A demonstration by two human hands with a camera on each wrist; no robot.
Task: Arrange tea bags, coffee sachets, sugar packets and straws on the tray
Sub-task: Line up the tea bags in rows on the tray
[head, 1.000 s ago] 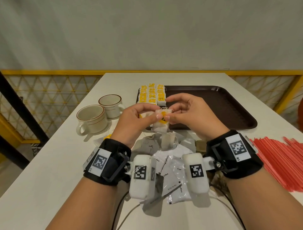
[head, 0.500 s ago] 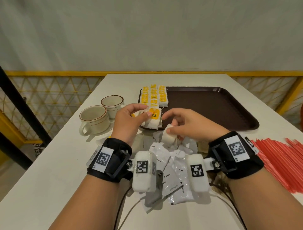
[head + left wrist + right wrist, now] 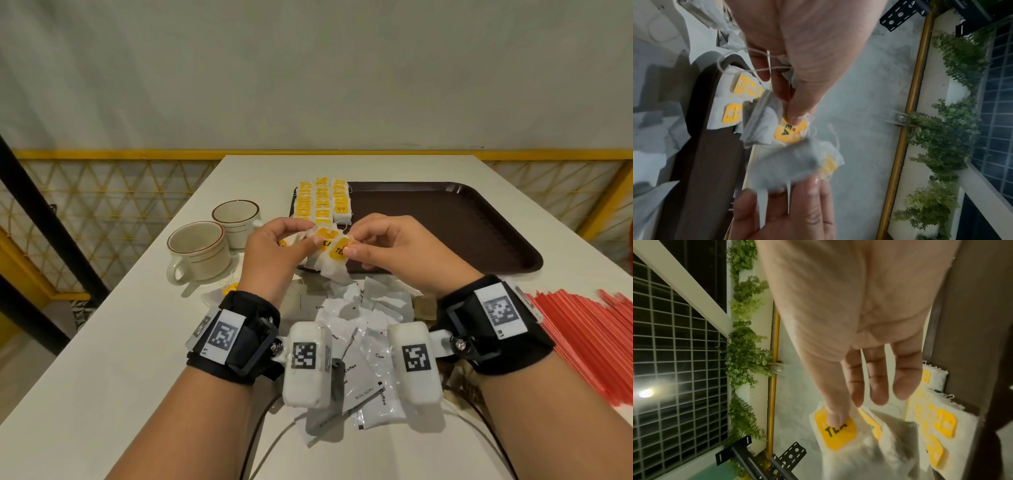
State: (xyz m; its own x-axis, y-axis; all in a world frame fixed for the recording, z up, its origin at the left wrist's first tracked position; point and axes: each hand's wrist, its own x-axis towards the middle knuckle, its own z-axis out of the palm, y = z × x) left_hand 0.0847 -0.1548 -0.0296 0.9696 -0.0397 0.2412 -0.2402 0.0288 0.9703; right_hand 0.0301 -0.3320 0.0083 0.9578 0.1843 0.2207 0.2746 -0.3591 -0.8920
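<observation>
Both hands pinched white paper tea bags with yellow tags (image 3: 328, 251) at frame centre, left hand (image 3: 274, 253) and right hand (image 3: 394, 248) side by side. The dark brown plastic tray (image 3: 462, 222) lay just beyond them, its filled rows toward the upper left, nearer the left hand.

A white desk (image 3: 102, 359) carries everything. A dark brown tray (image 3: 462, 226) lies on its far middle, reaching toward the right side. Two cream cups (image 3: 200, 251) with brown rim lines stand just left of the tray, one right behind the other. A loose heap of white coffee sachets (image 3: 363, 346) lies on the near middle, with a few brown packets (image 3: 424, 306) at its right edge. One tea bag (image 3: 222, 293) with a yellow tag lies just in front of the nearer cup. A spread of red straws (image 3: 589, 339) lies along the right edge.
</observation>
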